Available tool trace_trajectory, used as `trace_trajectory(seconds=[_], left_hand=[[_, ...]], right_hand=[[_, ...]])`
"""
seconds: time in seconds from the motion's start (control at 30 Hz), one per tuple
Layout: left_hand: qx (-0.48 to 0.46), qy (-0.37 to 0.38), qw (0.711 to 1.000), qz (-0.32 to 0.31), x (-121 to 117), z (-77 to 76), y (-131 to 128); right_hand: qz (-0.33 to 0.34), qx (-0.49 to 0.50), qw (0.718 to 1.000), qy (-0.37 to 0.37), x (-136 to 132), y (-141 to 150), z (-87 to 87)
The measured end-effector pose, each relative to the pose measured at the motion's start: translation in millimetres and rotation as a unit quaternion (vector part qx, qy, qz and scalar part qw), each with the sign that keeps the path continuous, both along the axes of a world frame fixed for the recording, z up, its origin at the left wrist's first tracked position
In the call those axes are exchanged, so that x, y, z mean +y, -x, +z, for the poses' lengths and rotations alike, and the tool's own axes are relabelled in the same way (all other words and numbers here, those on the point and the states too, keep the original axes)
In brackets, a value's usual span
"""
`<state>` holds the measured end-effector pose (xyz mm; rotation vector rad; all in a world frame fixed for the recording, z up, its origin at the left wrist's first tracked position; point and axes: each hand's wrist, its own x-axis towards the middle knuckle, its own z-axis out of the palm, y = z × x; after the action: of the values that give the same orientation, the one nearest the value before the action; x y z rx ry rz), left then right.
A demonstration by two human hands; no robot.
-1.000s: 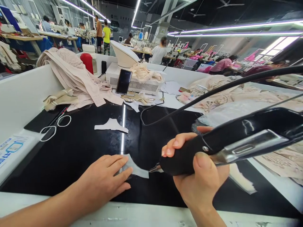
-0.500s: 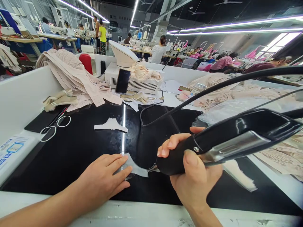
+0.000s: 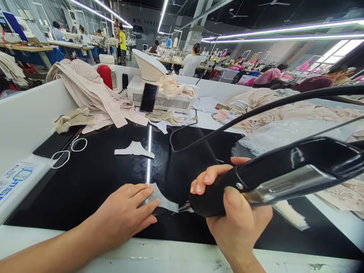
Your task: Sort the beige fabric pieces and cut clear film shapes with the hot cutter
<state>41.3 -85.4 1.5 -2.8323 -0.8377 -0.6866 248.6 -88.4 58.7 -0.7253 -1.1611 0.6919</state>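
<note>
My left hand (image 3: 132,208) lies flat with fingers stretched out, pressing a small white curved fabric piece (image 3: 165,201) onto the black work surface (image 3: 85,189). In my right hand (image 3: 236,216) is a black corded hand tool (image 3: 284,170) with a silver lever along its side, my fingers wrapped around it. Its narrow metal tip (image 3: 186,207) touches or nearly touches the right end of the piece. Farther back on the surface lies a similar white fabric piece (image 3: 135,149). A pale strip (image 3: 291,214) shows partly behind my right hand.
White-handled scissors (image 3: 61,158) lie at the left, near a white printed box (image 3: 17,178). Behind stand a vented white box (image 3: 163,101), a phone (image 3: 149,97) and a red thread cone (image 3: 104,76). Beige fabric (image 3: 88,91) is heaped at the left. The tool's black cable (image 3: 256,108) arches across the right.
My right hand and the tool have shifted slightly right and down in view, its tip staying by the piece's right end. My left hand keeps its place on the fabric.
</note>
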Motion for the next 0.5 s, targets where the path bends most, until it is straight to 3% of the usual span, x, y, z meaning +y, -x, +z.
trace_trajectory(seconds=[0.17, 0.3, 0.5], left_hand=[[-0.013, 0.039, 0.999, -0.011, 1, 5.6, 2], [-0.055, 0.096, 0.994, -0.004, 3, 18.4, 10], [-0.062, 0.195, 0.977, 0.066, -1, 33.7, 40]], right_hand=[[-0.004, 0.023, 1.0, 0.012, 2, 1, 12.0], [0.006, 0.032, 0.999, 0.022, 5, 9, 22.8], [0.07, 0.014, 0.997, 0.008, 12, 37, 19.2]])
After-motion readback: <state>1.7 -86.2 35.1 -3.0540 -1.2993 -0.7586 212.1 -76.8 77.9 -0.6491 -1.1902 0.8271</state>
